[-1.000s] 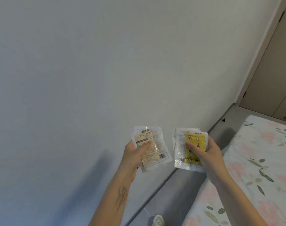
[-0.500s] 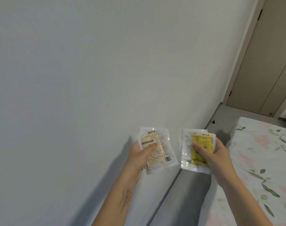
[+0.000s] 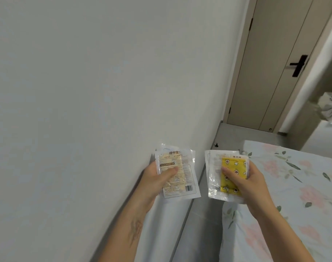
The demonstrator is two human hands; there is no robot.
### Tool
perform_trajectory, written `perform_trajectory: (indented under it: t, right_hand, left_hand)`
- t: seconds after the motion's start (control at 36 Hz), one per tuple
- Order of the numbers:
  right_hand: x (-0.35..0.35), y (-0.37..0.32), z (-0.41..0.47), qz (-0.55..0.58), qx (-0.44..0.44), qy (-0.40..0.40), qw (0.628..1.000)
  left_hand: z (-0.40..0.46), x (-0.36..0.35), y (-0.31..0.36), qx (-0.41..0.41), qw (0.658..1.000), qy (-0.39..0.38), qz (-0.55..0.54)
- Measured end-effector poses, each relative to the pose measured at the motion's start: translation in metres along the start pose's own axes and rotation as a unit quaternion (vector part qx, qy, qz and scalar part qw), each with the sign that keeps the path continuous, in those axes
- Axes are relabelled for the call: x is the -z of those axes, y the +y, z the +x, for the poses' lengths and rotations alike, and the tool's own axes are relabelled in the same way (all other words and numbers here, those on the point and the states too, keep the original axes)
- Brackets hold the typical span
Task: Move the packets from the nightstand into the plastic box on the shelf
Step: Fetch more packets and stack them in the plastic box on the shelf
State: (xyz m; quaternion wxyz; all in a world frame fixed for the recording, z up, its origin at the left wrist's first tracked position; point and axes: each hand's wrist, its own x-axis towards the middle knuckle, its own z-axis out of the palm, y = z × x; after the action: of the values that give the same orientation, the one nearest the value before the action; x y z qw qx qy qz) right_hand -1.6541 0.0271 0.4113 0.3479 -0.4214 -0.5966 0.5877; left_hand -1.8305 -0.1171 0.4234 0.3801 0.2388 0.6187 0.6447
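Head view: the left hand holds a stack of beige hand-warmer packets upright, thumb pressed across the front, fingers behind; at least 2 edges show at the top. Just beside it, not touching, the right hand pinches a second stack: 1 yellow patterned packet in front, clear-wrapped ones behind, their exact number unclear. Both stacks hang in the air over the narrow grey floor strip between the white wall and the floral bed. Beyond stands 1 closed beige door with 1 black handle.
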Motion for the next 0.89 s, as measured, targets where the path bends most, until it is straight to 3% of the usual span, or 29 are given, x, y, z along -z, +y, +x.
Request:
perform_trajectory:
  t: [0.14, 0.36, 0.89]
  right_hand:
    - [0.007, -0.001, 0.036, -0.007, -0.007, 0.026, 1.0]
    - [0.023, -0.002, 0.106, -0.015, -0.008, 0.058, 0.998]
    - [0.04, -0.031, 0.353, -0.005, -0.004, 0.091, 0.996]
  left_hand:
    - [0.052, -0.023, -0.001, 0.024, 0.999, -0.019, 0.034]
    - [0.137, -0.063, 0.006, 0.046, 0.997, -0.06, -0.004]
    - [0.366, -0.155, 0.031, 0.054, 0.997, -0.05, -0.038]
